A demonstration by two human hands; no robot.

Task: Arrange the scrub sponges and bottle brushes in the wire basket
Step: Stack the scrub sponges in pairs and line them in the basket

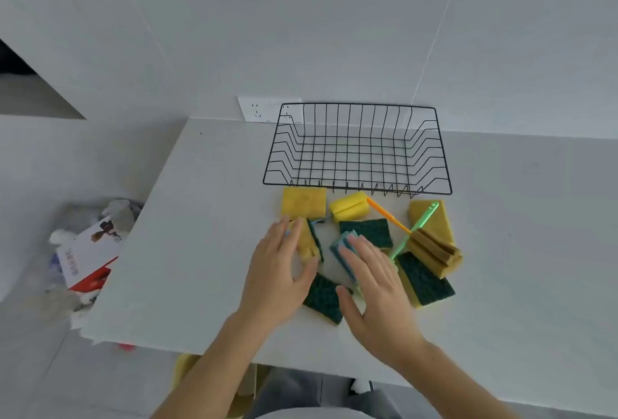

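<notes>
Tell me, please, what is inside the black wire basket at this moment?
Nothing is inside the wire basket; only the white table shows through its grid. The sponges and brushes lie in front of it, where the left hand and right hand cover some of them.

A white wall socket (264, 109) behind the white table (187, 218); cluttered packaging (88, 251) left.

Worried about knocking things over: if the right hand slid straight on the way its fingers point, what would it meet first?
The right hand already rests on the blue sponge; beyond it, probably the dark green sponge.
</notes>
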